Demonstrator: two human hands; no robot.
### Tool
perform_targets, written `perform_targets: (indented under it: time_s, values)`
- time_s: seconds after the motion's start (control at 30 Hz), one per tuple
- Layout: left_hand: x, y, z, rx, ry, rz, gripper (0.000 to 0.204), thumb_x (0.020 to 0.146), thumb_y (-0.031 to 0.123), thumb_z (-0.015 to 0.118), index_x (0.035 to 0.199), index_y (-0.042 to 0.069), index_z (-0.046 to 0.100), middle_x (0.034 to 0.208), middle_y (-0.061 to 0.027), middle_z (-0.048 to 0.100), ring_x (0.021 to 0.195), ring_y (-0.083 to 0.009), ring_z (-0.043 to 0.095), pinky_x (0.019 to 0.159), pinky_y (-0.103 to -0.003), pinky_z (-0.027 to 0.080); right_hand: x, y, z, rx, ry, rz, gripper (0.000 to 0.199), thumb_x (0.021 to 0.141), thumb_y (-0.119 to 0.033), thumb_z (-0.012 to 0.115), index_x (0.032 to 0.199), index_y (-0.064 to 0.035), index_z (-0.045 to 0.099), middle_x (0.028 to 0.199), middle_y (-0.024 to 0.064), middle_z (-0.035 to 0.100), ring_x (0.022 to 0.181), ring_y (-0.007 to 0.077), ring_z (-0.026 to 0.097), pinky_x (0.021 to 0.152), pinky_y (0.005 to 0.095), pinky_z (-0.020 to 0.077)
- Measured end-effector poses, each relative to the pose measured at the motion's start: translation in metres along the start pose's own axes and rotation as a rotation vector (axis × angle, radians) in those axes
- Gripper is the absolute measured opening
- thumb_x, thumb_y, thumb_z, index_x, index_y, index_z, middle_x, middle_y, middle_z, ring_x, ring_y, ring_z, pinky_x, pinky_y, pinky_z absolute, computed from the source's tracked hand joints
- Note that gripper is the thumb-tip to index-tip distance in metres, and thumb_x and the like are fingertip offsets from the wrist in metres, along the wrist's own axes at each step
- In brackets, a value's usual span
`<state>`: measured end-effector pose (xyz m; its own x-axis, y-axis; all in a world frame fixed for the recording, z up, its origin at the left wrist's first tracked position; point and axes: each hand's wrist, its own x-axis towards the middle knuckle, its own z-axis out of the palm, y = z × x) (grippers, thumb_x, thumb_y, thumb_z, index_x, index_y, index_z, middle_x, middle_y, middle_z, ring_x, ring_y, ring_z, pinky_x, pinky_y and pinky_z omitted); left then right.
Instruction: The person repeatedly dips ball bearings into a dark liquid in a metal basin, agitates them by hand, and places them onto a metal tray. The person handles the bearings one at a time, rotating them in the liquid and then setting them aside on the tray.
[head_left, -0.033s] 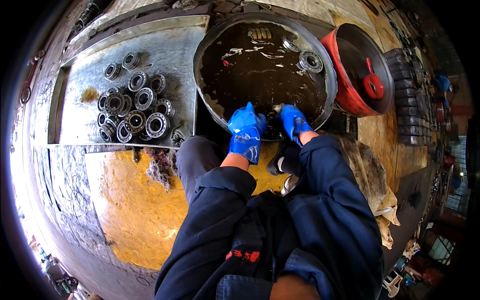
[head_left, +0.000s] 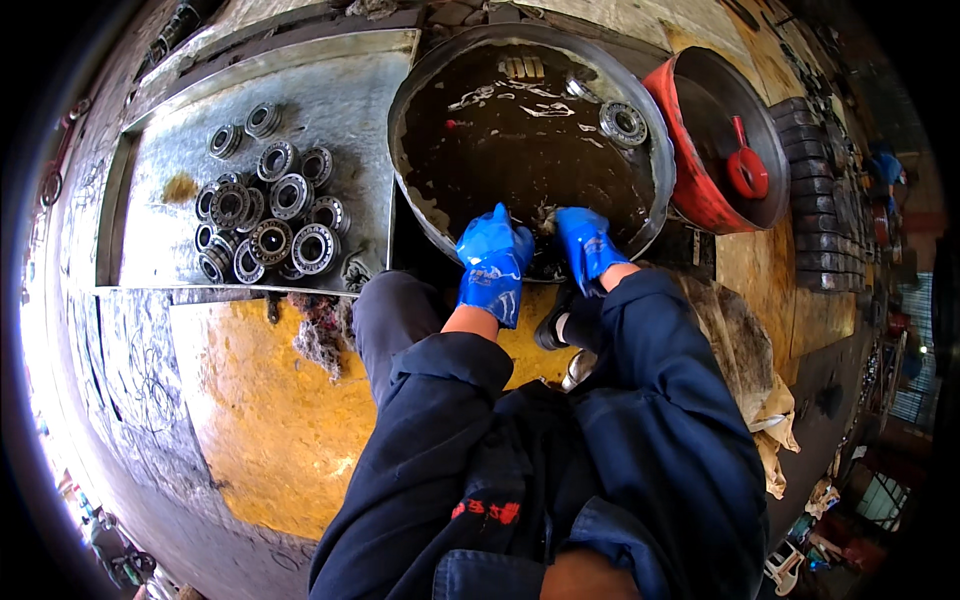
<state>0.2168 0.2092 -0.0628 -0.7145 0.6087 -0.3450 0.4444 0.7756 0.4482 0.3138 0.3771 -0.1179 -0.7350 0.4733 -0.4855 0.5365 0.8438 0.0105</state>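
Both my hands wear blue rubber gloves at the near rim of a wide round metal basin (head_left: 412, 205) of dark, murky liquid. My left hand (head_left: 492, 248) is closed, its fingers curled down toward the liquid; what it grips is hidden. My right hand (head_left: 588, 242) is closed too, beside a small pale tuft (head_left: 548, 222) between the hands, too unclear to name. Toward the basin's far right, a roller bearing (head_left: 623, 124) sits partly out of the liquid, with another shiny metal part (head_left: 581, 89) next to it. Ribbed blocks (head_left: 522, 68) show near the far rim.
On the left, a metal tray (head_left: 345, 90) carries a cluster of bearings (head_left: 290, 196). Right of the basin stands a red tub (head_left: 668, 150) with a red long-handled scoop (head_left: 746, 172) inside. Dark blocks (head_left: 808, 190) are stacked beyond it. A stained cloth (head_left: 735, 335) lies by my right leg.
My right hand has shifted slightly forward and left, and the pale tuft shows a little differently. Ripples on the liquid have changed. My left hand has barely moved.
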Motion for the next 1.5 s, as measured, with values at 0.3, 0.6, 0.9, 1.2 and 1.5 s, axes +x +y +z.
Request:
perform_targets:
  time_s: [0.3, 0.6, 0.9, 1.2, 1.5]
  values:
    - [0.000, -0.002, 0.006, -0.014, 0.047, 0.005, 0.057, 0.087, 0.037, 0.062, 0.136, 0.008, 0.059, 0.118, -0.0154, 0.070, 0.113, -0.0346, 0.065, 0.094, -0.047, 0.054, 0.012, 0.039, 0.031, 0.221, 0.038, -0.100, 0.029, 0.093, -0.025, 0.057, 0.110, -0.0105, 0.074, 0.113, 0.0206, 0.070, 0.107, 0.0423, 0.066, 0.085, 0.0458, 0.0542]
    - [-0.004, -0.010, 0.003, -0.009, 0.043, -0.005, 0.057, 0.087, 0.038, 0.062, 0.135, 0.010, 0.059, 0.118, -0.0161, 0.070, 0.113, -0.0344, 0.065, 0.094, -0.046, 0.054, 0.022, -0.006, 0.006, -0.399, -0.048, -0.250, 0.026, 0.090, -0.027, 0.061, 0.108, -0.0173, 0.077, 0.110, 0.0104, 0.075, 0.098, 0.0323, 0.073, 0.081, 0.0474, 0.0575]
    - [-0.005, -0.037, -0.011, -0.109, 0.122, 0.002, 0.058, 0.085, 0.045, 0.067, 0.130, 0.010, 0.064, 0.111, -0.0209, 0.073, 0.104, -0.0388, 0.070, 0.088, -0.049, 0.055, -0.002, -0.019, -0.012, 0.013, 0.108, -0.152, 0.016, 0.071, -0.028, 0.077, 0.082, -0.0163, 0.079, 0.077, 0.0085, 0.073, 0.075, 0.0261, 0.071, 0.060, 0.0430, 0.0543]
    - [0.001, -0.007, 0.014, 0.062, 0.070, 0.077, 0.059, 0.084, 0.043, 0.062, 0.133, 0.010, 0.060, 0.117, -0.0220, 0.071, 0.106, -0.0414, 0.068, 0.091, -0.051, 0.053, 0.001, 0.025, 0.022, 0.338, 0.125, 0.353, 0.034, 0.069, -0.026, 0.073, 0.101, -0.0154, 0.081, 0.102, 0.0121, 0.077, 0.094, 0.0330, 0.073, 0.072, 0.0442, 0.0576]
    - [-0.001, 0.002, 0.021, 0.040, 0.042, 0.108, 0.058, 0.084, 0.043, 0.064, 0.131, 0.010, 0.061, 0.117, -0.0203, 0.071, 0.107, -0.0393, 0.068, 0.091, -0.049, 0.054, 0.049, 0.026, 0.066, -0.330, 0.070, -0.106, 0.026, 0.083, -0.030, 0.071, 0.102, -0.0163, 0.080, 0.106, 0.0079, 0.076, 0.097, 0.0291, 0.071, 0.072, 0.0458, 0.0545]
